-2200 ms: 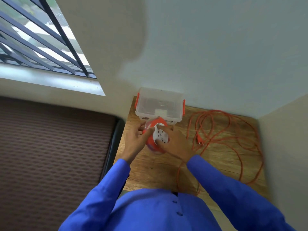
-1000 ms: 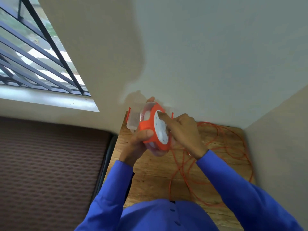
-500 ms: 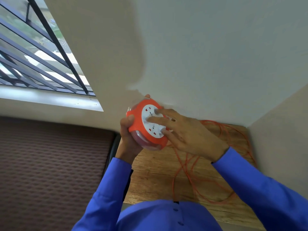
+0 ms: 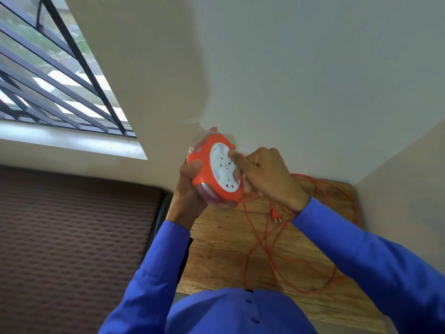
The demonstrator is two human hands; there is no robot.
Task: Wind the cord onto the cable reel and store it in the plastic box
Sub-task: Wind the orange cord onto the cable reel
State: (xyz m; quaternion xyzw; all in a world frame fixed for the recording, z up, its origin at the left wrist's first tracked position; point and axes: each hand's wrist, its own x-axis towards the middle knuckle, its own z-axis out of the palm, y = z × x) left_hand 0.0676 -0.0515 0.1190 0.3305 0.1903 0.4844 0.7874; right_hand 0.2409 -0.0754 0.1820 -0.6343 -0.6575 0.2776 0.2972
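The round orange plastic cable reel [image 4: 212,172], with a white socket face and a clear drum behind it, is held raised above the wooden table top [image 4: 216,256], close to the pale wall. The left hand [image 4: 190,189] grips the reel from the left side and underneath; its thumb lies across the orange rim and its fingers curl behind the clear drum. The right hand [image 4: 267,177] is placed against the white socket face with its fingers bent inward on it; the fingertips are blurred, so it cannot be determined whether they pinch a knob or only press the face. The thin orange cord [image 4: 269,251] leaves the lower edge of the reel and lies in loose loops on the table top to the right. Its orange two-pin plug [image 4: 275,214] rests on the wood just beside the right wrist. Both forearms are covered by blue shirt sleeves [image 4: 154,273]. A barred window [image 4: 53,75] occupies the upper left.
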